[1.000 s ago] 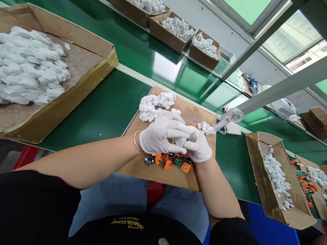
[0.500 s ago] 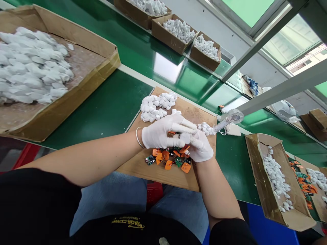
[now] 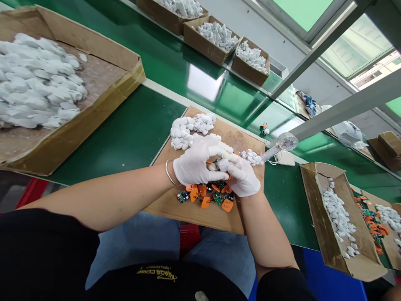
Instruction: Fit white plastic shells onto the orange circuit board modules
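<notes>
My left hand point(image 3: 200, 159), in a white glove, curls its thumb and fingers around a small white plastic housing point(image 3: 223, 164). From the other side my right hand point(image 3: 243, 175), gloved too, has its fingers closed against the same piece. Bits of orange and green show between the fingers, but most of that part is hidden. Just below both hands lies a heap of orange plug pieces point(image 3: 227, 205) with green circuit boards point(image 3: 217, 198). White plastic shells point(image 3: 181, 133) are piled behind my left hand, and a smaller white pile point(image 3: 251, 157) sits behind my right.
The work lies on a brown board point(image 3: 188, 213) on a green table point(image 3: 125, 133). Large cardboard trays of white shells stand left point(image 3: 103, 113) and right point(image 3: 316, 209). Several filled boxes point(image 3: 203, 44) line the back. A clear plastic fan-like object point(image 3: 278, 146) stands beyond my right hand.
The white housing has turned between my fingers, and my left thumb and fingers have spread further around it. On the green strip behind, a small orange-and-white piece has shifted left into fuller view.
</notes>
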The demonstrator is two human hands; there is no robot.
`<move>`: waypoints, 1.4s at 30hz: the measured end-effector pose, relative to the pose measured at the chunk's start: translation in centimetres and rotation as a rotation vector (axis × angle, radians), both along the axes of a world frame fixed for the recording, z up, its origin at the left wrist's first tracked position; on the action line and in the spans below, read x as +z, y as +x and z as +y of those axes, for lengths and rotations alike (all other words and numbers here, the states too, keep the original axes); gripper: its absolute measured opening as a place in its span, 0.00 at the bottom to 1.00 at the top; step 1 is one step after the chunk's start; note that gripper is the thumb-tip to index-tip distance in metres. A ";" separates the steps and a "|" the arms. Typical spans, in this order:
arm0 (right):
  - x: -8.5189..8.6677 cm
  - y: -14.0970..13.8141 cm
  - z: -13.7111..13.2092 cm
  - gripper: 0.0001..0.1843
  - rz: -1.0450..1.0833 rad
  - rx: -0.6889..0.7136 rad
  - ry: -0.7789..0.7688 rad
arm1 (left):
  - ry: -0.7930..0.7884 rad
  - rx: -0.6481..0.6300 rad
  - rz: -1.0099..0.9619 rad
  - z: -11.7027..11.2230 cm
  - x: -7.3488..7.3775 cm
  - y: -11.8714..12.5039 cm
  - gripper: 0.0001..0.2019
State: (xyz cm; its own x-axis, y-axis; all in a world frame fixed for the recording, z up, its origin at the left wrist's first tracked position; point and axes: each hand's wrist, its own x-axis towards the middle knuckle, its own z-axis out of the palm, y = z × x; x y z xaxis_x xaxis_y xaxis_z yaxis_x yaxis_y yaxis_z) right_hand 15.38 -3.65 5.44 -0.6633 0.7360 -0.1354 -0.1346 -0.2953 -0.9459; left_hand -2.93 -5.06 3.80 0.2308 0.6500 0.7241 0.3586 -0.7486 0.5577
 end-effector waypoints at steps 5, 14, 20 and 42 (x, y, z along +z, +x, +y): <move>0.1 0.0 0.2 0.18 0.007 0.028 0.045 | -0.002 -0.101 0.069 0.3 0.4 -0.4 0.20; 0.1 0.3 0.7 0.21 -0.107 0.088 0.095 | 0.031 -0.153 0.095 0.7 0.6 -0.4 0.10; -0.2 0.7 0.8 0.15 -0.082 0.090 0.179 | 0.006 -0.186 0.117 1.0 0.6 -0.6 0.06; 0.2 0.2 0.4 0.22 -0.070 -0.046 0.114 | -0.030 -0.099 0.114 1.4 0.1 -0.9 0.22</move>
State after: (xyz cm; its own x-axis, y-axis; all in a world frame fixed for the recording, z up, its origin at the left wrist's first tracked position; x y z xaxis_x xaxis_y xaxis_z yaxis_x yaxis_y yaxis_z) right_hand 15.60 -3.26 5.69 -0.6203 0.7787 -0.0936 -0.0782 -0.1801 -0.9805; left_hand -3.84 -3.70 3.87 0.3743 0.6410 0.6701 0.3466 -0.7670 0.5400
